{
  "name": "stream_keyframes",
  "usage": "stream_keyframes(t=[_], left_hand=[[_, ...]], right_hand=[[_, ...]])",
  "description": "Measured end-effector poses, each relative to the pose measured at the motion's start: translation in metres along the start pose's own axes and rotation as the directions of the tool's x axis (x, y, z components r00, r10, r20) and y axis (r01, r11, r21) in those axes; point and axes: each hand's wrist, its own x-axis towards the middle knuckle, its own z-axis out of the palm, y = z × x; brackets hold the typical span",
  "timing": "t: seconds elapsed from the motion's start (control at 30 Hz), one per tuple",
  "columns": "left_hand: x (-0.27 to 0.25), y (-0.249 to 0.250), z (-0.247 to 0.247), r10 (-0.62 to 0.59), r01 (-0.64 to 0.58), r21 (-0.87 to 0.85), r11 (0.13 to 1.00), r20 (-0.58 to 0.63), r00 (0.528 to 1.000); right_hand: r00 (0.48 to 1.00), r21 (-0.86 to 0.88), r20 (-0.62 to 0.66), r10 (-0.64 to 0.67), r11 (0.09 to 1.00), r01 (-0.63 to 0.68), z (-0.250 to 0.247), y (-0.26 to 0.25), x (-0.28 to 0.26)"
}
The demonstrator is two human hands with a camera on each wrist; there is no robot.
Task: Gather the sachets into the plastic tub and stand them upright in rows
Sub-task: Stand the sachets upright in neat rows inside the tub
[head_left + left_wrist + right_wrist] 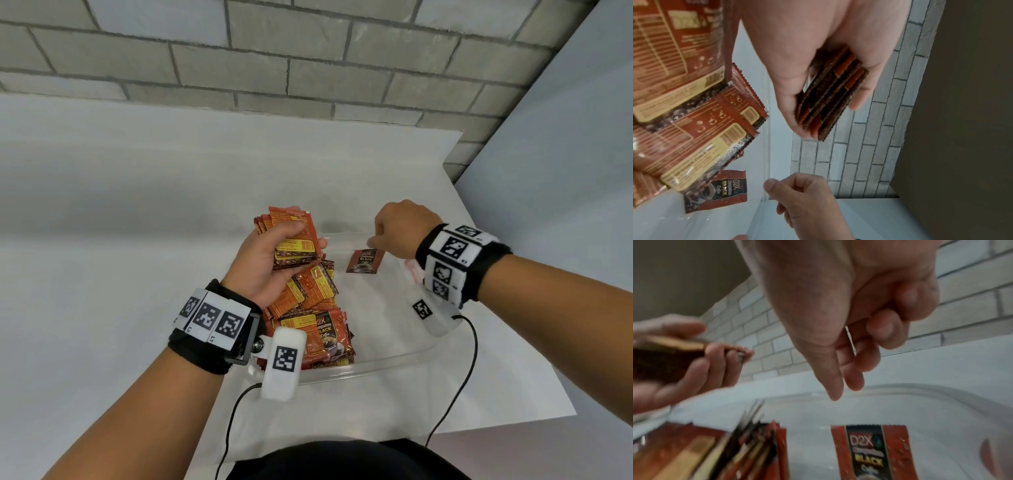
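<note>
A clear plastic tub (376,365) sits on the white table in front of me. Its left half holds a loose pile of red coffee sachets (308,308) (684,113) (715,456). My left hand (303,237) (828,120) grips a stack of sachets (291,219) (830,100) (668,356) above the tub's far left corner. One sachet (364,262) (721,193) (869,451) is alone near the far wall, face towards me. My right hand (373,241) (797,194) (845,391) hovers just over its top edge, fingers curled and holding nothing.
The white table (102,240) runs wide to the left and ends close to the tub on the right (496,274). A grey brick wall (308,68) stands behind it. Black cables (459,387) hang from both wrist cameras over the table's near edge.
</note>
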Motion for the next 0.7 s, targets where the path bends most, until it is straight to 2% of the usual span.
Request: stream_keyframes(t=[0.13, 0.2, 0.27, 0.33, 0.43, 0.5, 0.57, 0.63, 0.7], left_hand=[[-0.002, -0.002, 0.007, -0.059, 0.053, 0.098, 0.994, 0.052, 0.997], [-0.002, -0.005, 0.012, -0.083, 0.072, 0.139, 0.988, 0.074, 0.994], [-0.003, -0.008, 0.018, -0.116, 0.097, 0.164, 0.982, 0.108, 0.987], [-0.004, -0.012, 0.023, -0.152, 0.121, 0.191, 0.974, 0.155, 0.976], [-0.006, -0.017, 0.029, -0.186, 0.141, 0.207, 0.968, 0.217, 0.958], [-0.007, -0.019, 0.031, -0.198, 0.151, 0.204, 0.967, 0.230, 0.953], [-0.008, -0.021, 0.032, -0.193, 0.155, 0.197, 0.968, 0.189, 0.963], [-0.008, -0.023, 0.032, -0.195, 0.180, 0.132, 0.975, 0.108, 0.975], [-0.008, -0.025, 0.032, -0.179, 0.177, 0.036, 0.984, 0.062, 0.982]], right_hand=[[0.999, 0.320, -0.046, -0.023, 0.947, 0.037, -0.008, 0.014, -0.019], [0.992, 0.514, -0.103, -0.076, 0.850, 0.118, -0.010, 0.013, -0.035], [0.975, 0.636, -0.154, -0.159, 0.739, 0.221, -0.010, 0.007, -0.049], [0.960, 0.688, -0.170, -0.223, 0.670, 0.278, -0.007, 0.002, -0.059], [0.949, 0.744, -0.193, -0.248, 0.594, 0.306, 0.003, -0.001, -0.064], [0.949, 0.807, -0.227, -0.221, 0.502, 0.310, 0.007, 0.000, -0.065], [0.947, 0.838, -0.283, -0.155, 0.441, 0.322, 0.009, 0.004, -0.065], [0.918, 0.812, -0.389, -0.084, 0.440, 0.384, 0.010, 0.007, -0.068], [0.864, 0.737, -0.497, -0.082, 0.485, 0.470, 0.012, 0.008, -0.074]])
